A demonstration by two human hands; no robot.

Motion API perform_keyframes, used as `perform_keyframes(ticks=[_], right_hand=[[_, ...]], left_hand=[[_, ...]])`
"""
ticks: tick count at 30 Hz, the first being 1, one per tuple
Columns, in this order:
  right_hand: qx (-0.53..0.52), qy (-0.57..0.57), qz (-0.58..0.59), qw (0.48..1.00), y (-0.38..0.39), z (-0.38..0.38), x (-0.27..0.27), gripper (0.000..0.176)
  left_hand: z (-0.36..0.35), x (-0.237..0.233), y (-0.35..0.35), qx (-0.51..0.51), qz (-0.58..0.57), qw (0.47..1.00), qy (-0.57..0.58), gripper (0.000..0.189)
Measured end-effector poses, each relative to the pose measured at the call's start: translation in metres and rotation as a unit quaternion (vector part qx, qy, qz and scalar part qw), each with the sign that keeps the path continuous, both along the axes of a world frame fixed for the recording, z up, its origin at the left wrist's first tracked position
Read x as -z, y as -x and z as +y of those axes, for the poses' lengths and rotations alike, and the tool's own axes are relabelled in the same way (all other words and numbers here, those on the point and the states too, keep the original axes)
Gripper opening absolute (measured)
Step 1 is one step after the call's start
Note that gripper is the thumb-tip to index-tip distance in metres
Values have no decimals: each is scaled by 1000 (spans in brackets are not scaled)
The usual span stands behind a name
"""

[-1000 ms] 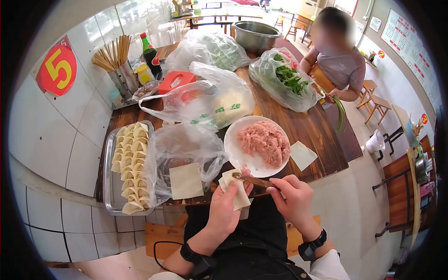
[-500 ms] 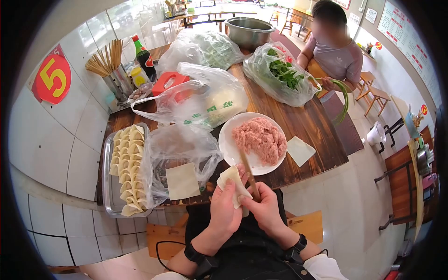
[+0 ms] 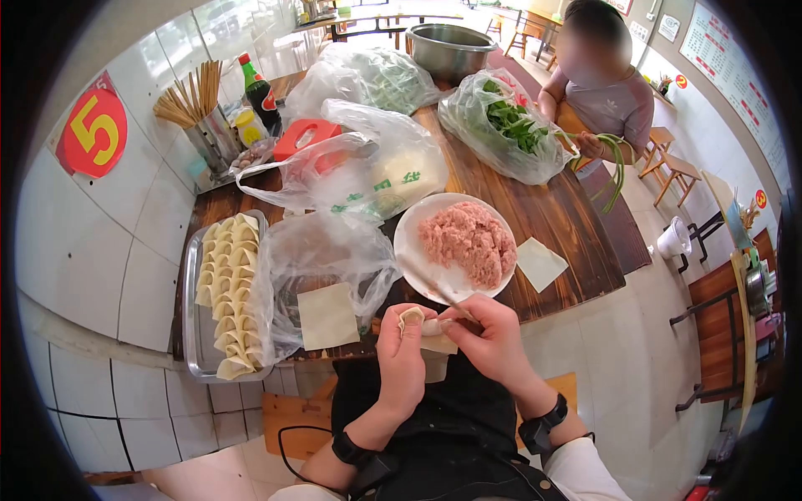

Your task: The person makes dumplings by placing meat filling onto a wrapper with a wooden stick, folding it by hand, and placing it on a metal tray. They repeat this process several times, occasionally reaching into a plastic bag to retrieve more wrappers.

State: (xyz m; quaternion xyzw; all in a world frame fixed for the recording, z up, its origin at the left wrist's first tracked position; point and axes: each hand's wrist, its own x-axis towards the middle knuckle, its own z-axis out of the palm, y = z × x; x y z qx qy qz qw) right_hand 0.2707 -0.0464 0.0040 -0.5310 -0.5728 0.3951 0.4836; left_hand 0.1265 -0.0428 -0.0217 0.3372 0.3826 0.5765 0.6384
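Observation:
My left hand [image 3: 401,355] is closed on a wonton wrapper [image 3: 411,316], which is folded and rolled at its edge. My right hand [image 3: 487,341] pinches the wrapper's other side and also holds a thin wooden stick [image 3: 451,302] pointing toward the plate. Any filling inside the wrapper is hidden by my fingers. Just beyond my hands lies a white plate [image 3: 407,242] with a mound of pink minced meat [image 3: 469,240]. One flat square wrapper [image 3: 327,317] is left of my hands, another square wrapper [image 3: 541,265] right of the plate.
At left, a metal tray [image 3: 194,334] holds rows of folded wontons [image 3: 230,288]. Plastic bags [image 3: 393,163] and a red box [image 3: 307,140] crowd the table [image 3: 576,242]. Farther back are a bag of greens [image 3: 505,134] and a metal pot [image 3: 449,54]. A person [image 3: 606,104] holds green stalks opposite.
The wrapper went from loosely open to folded and rolled between my hands. My right hand moved up and right, and the stick tilted from steep to flatter.

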Motion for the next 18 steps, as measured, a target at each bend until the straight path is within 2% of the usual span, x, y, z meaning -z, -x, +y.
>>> perform_keyframes(ticks=[1,2,3,4,5,7,8,10,14,17,18], right_hand=[[-39,-43,-113,992,-3,3,-9,10],[-42,-67,-167,983,-4,5,-17,9],[-42,-67,-166,983,-4,5,-22,9],[-52,-98,-246,963,-5,6,-27,8],[-62,-129,-323,935,-6,6,-31,9],[-73,-153,-344,924,-3,9,-36,11],[-83,-177,-363,911,-2,10,-37,13],[-82,-188,-381,901,-1,14,-37,14],[-69,-207,-390,895,1,20,-43,17],[-53,-251,-360,897,3,23,-43,19],[-54,-254,-359,896,2,24,-38,19]], left_hand=[[0,0,3,14,118,992,-35,20],[0,1,4,14,118,992,-35,20],[-1,4,5,11,195,977,-87,19],[-1,4,5,9,270,953,-138,18],[-1,3,5,9,270,953,-138,18],[-1,-3,6,5,351,919,-179,15],[1,-1,7,7,351,920,-177,15],[3,4,8,-22,326,900,-287,16],[2,-2,11,-16,314,909,-273,17],[0,-3,14,9,327,914,-240,27],[0,-4,13,22,285,934,-213,28]])
